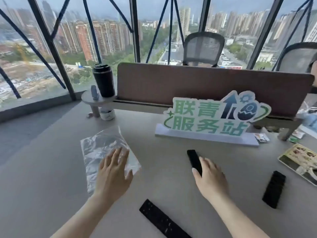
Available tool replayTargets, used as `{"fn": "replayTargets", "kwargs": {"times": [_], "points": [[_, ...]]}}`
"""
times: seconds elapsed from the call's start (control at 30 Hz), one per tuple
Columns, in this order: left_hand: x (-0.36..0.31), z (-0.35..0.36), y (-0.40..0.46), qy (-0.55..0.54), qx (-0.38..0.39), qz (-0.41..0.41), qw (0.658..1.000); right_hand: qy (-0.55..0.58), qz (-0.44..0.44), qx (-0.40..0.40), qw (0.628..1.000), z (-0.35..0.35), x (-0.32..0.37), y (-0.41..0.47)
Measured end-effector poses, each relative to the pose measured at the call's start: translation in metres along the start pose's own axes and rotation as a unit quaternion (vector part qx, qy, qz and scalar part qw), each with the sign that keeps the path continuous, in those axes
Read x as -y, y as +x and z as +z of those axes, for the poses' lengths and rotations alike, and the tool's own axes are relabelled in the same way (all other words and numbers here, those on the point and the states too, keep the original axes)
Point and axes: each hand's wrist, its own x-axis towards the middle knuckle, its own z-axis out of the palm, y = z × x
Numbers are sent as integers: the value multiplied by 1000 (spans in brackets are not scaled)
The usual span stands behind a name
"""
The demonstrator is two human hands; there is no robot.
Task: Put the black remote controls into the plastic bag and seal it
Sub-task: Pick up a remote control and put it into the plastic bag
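Note:
A clear plastic bag (101, 148) lies flat and crumpled on the grey table. My left hand (114, 174) rests palm-down on its near right corner, fingers spread. Three black remote controls lie on the table. The small remote (193, 158) sits in the middle, and my right hand (211, 179) lies over its near end, fingers touching it, with no clear grip. A long remote (161, 220) lies near the front edge between my arms. A third remote (274, 188) lies to the right, apart from both hands.
A green-lettered sign on a white base (205, 137) stands behind the remotes. A booklet (298, 160) lies at the right edge. A black tumbler (104, 80) stands on a small round shelf at the back left, before a brown divider (205, 86).

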Motion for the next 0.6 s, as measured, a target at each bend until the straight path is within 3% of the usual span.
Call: {"fn": "replayTargets", "kwargs": {"times": [0.1, 0.2, 0.37, 0.43, 0.5, 0.53, 0.6], "points": [[20, 23, -10, 36, 9, -22, 999, -65, 64, -7, 996, 22, -8, 1], [36, 35, -17, 42, -2, -42, 998, -62, 92, -25, 993, 30, -8, 0], [43, 22, -28, -26, -28, -86, 996, 117, 128, 26, 985, 23, -6, -19], [37, 21, -29, -31, -20, -20, 999, 302, 122, 69, 943, 9, 1, -42], [27, 14, -30, -60, -8, 33, 998, 457, 123, 154, 867, -16, 12, -74], [22, 10, -30, -76, 0, 43, 996, 492, 111, 208, 838, -27, 20, -90], [10, 3, -32, -94, 5, 68, 993, 480, 75, 289, 825, -37, 41, -111]]}}
